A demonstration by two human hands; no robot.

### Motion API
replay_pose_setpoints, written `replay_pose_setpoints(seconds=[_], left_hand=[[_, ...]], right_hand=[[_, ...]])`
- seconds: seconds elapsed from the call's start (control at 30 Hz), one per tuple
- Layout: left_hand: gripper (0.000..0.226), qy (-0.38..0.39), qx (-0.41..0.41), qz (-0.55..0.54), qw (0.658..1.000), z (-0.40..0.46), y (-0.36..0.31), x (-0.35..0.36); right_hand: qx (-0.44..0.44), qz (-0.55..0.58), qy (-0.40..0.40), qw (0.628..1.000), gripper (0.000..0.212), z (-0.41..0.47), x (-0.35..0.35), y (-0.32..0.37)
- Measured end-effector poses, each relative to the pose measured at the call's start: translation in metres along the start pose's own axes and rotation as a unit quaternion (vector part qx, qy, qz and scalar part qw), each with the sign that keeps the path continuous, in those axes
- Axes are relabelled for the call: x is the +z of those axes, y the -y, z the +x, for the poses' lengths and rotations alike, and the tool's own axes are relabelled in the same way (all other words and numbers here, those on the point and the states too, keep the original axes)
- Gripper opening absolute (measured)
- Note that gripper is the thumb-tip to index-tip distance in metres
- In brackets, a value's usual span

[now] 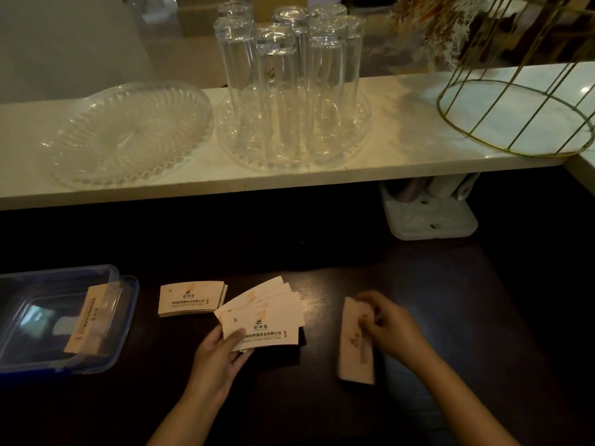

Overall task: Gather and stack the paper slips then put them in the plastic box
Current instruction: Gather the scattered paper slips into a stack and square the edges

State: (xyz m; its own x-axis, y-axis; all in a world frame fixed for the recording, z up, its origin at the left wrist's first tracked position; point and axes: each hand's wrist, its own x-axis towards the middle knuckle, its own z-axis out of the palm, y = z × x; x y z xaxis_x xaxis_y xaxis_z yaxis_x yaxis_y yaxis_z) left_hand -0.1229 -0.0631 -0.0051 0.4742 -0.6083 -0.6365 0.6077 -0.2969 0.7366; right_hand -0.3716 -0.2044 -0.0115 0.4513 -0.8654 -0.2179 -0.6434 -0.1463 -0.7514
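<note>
Cream paper slips with printed text lie on a dark table. My left hand [222, 349] grips a fanned bunch of slips [267, 313] at its lower left corner. My right hand [391, 326] holds another bunch of slips [355, 346], turned lengthwise and slightly blurred. A neat stack of slips [191, 299] rests on the table left of the fan. At the far left stands a clear plastic box [19, 355] with a blue rim, and a stack of slips [88, 320] sits inside it.
A white shelf [402, 130] runs across behind the table with a clear glass dish [128, 136], a tray of upturned glasses [289, 91] and a gold wire basket [515, 117]. A pale plastic holder [428, 217] sits under the shelf at right.
</note>
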Motion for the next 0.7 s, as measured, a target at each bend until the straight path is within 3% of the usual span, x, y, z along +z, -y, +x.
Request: replay_pose_setpoints(seconds=[0.07,0.13,0.23,0.37,0.53,0.6,0.67,0.7], left_hand=[[0.033,0.000,0.000,0.000,1.000,-0.002,0.000,0.003],[0.029,0.005,0.003,-0.004,1.000,-0.004,0.000,0.005],[0.031,0.024,0.004,-0.010,1.000,-0.006,0.001,0.010],[0.029,0.057,0.018,-0.001,0.998,-0.010,0.003,0.018],[0.032,0.058,0.040,0.059,0.996,-0.012,0.001,0.017],[0.033,0.057,0.048,0.084,0.994,-0.013,0.000,0.013],[0.034,0.079,0.058,0.111,0.989,-0.014,-0.001,0.008],[0.034,0.094,0.060,0.128,0.986,-0.014,-0.001,0.006]], right_hand=[[0.058,0.208,-0.053,0.975,0.028,-0.003,-0.001,0.012],[0.098,0.402,-0.075,0.907,0.029,-0.009,0.004,0.025],[0.126,0.493,-0.104,0.854,0.043,-0.018,0.027,0.039],[0.127,0.409,-0.155,0.890,0.050,-0.023,0.064,0.054],[0.089,0.150,-0.121,0.977,0.055,-0.027,0.081,0.063],[0.034,0.042,-0.108,0.993,0.077,-0.025,0.081,0.058],[-0.043,0.051,-0.035,0.997,0.104,-0.020,0.076,0.053],[-0.074,0.076,0.018,0.994,0.108,-0.017,0.074,0.051]])
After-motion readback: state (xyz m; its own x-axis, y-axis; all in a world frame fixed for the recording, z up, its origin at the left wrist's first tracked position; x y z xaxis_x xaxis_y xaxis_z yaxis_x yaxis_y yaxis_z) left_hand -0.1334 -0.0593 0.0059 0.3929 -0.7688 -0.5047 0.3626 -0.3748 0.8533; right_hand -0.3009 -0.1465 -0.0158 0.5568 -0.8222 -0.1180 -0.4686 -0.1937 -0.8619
